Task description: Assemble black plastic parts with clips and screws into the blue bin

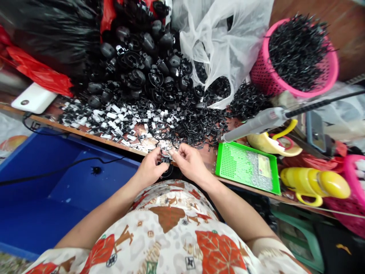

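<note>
My left hand (149, 167) and my right hand (189, 161) meet at the near edge of the workbench (85, 133), just above my lap. Both have their fingers curled in a pinch around a small black plastic part (165, 159) held between them. A dark ring-shaped piece hangs below my left fingers. Right behind my hands lies a heap of small black clips (199, 127), with black-and-white clips (108, 114) spread to the left and a pile of larger round black housings (148, 64) further back.
A green tray (246, 167) of small metal bits sits right of my hands. A grey screwdriver tool (256, 123) hangs above it. A pink basket (299, 57) of black parts stands back right, a clear bag (222, 42) beside it. A blue bin (51, 190) sits lower left. Yellow cups (313, 184) lie at right.
</note>
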### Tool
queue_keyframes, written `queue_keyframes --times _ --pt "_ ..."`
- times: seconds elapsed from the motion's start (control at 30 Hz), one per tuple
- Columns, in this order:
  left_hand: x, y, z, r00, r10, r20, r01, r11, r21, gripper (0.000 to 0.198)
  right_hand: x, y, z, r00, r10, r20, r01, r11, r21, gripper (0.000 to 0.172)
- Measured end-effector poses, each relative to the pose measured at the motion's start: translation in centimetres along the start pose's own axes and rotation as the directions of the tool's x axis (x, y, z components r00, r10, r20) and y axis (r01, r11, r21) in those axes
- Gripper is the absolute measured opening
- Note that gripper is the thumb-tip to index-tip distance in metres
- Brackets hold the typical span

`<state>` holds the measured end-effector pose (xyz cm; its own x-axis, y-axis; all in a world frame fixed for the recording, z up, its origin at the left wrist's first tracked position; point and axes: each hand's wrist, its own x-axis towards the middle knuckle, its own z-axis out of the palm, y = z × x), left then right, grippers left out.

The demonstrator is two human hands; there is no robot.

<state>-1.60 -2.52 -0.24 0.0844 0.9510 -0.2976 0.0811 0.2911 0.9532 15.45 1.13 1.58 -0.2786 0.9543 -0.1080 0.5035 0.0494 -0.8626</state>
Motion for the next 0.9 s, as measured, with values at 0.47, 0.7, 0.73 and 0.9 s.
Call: queue_keyframes --times 0.47,0.7,0.73,0.9 --pt "-0.3 0.4 -0.1 0.992 -0.084 0.095 0.095 0.988 -0.122 0.026 -0.9 0.7 -0.2 0.999 -0.047 -0.027 0.048 0.999 0.021 0.036" --pt "-0.4 0.2 0.4 0.988 -0.092 0.127 0.115 0.977 -0.182 0.027 -1.7 1.3 1.2 0.981 -0.147 -0.124 0.142 0.989 -0.043 0.034" --pt "-0.5 0.1 0.5 0.987 -0.090 0.130 0.114 0.974 -0.197 0.026 -1.7 1.4 1.4 0.976 -0.163 -0.142 0.158 0.986 -0.047 0.034" --pt "-0.7 0.0 0.6 0.989 -0.051 0.138 0.079 0.975 -0.208 0.023 -1.7 1.9 1.9 0.944 -0.241 -0.223 0.230 0.970 -0.074 0.033"
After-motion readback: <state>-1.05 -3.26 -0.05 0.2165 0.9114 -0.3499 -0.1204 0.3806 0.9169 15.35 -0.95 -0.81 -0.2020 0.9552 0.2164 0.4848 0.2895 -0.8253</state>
